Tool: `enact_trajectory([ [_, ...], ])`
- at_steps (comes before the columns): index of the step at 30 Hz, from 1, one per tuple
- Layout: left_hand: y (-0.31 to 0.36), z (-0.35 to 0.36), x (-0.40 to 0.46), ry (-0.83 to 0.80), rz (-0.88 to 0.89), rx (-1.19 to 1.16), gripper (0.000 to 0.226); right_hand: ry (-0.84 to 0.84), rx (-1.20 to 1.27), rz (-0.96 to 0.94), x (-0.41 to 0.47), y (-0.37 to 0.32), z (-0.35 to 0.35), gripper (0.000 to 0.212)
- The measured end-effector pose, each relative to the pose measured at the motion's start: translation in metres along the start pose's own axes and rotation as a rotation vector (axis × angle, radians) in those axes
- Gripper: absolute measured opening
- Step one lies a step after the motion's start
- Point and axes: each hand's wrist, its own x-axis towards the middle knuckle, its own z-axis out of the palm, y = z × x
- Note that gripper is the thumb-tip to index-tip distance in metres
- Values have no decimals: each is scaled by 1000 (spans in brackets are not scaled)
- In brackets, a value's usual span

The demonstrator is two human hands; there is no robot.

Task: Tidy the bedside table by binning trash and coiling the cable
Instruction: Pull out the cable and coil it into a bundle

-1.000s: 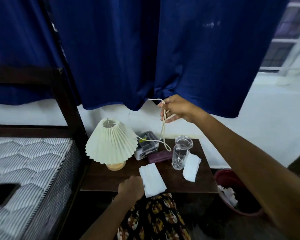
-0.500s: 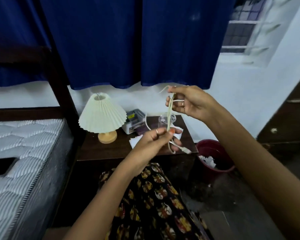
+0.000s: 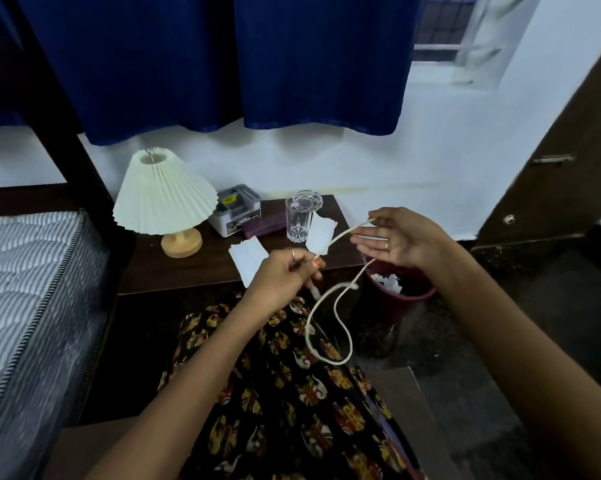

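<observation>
A white cable (image 3: 328, 361) stretches between both hands and hangs in a loop over my lap, in front of the dark bedside table (image 3: 188, 271). My left hand (image 3: 281, 277) pinches it near the table's front edge. My right hand (image 3: 397, 239) is palm up with fingers spread, and the cable's end sits at the thumb. Two flat white tissues lie on the table: one (image 3: 247, 256) near the front, the other (image 3: 322, 232) beside the glass. A red bin (image 3: 408, 301) with crumpled paper stands on the floor, right of the table and below my right hand.
On the table stand a pleated cream lamp (image 3: 164, 194), a small grey box (image 3: 238, 209), a purple case (image 3: 264, 226) and a clear glass (image 3: 298, 220). A striped mattress (image 3: 25, 289) lies to the left. A dark door (image 3: 565, 161) is on the right. Blue curtains hang above.
Both hands have dropped lower and moved apart. The bunched cable has been drawn out into one strand with a hanging loop. My right hand has turned palm up.
</observation>
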Motion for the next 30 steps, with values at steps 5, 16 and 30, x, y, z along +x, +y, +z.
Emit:
enact_trajectory([
  [5,3,-11,6,239,133,240,16,-2,98,-1,6,13,2,12],
  [16,40,-33,16,42,-61,-684,27,53,-621,-538,20,58,61,60],
  [30,52,-65,24,24,-107,-997,29,-98,-464,-607,44,79,112,44],
])
